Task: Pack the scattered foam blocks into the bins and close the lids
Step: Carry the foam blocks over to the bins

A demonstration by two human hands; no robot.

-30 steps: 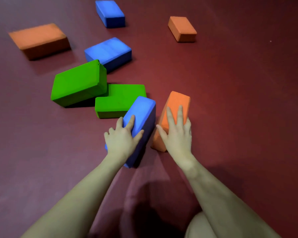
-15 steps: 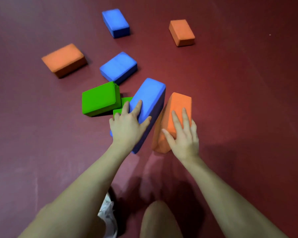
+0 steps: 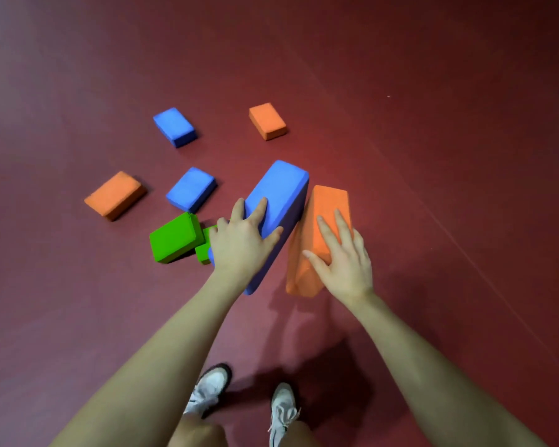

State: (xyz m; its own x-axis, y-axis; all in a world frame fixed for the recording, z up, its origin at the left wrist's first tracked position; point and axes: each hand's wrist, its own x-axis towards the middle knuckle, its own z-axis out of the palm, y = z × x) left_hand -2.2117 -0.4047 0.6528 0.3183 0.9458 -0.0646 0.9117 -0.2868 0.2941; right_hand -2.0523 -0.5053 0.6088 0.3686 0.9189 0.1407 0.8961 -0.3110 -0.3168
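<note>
1. Left hand [image 3: 244,241] grips a large blue foam block [image 3: 276,204], fingers on its broad top face and thumb curled round the right edge; the block tilts, far end raised.
2. Right hand [image 3: 341,256] grips an orange foam block [image 3: 320,233], fingers spread on the upper face and thumb wrapped on the left side. It stands just beside the blue one, with a narrow gap between them.
3. On the dark red floor [image 3: 433,156] lie 2 more blue blocks [image 3: 175,126] [image 3: 191,188], 2 orange blocks [image 3: 267,121] [image 3: 114,195], and 2 green blocks [image 3: 173,237] [image 3: 203,250], the second mostly hidden behind the left hand. White shoes [image 3: 207,391] show at the bottom edge.
4. Step, as I judge it: collecting, with 2 blocks held and no bin or lid in view. The task looks early, since 6 blocks are not yet gathered.
5. Next move calls for a firm hold on both blocks and a turn toward a bin, wherever it stands; foam is light, so a slipping grip seems the main risk.
6. Against 1.0 s ago, both held blocks are off the floor and higher, the floor blocks look smaller and farther, and shoes have come into view, so the person has risen.
</note>
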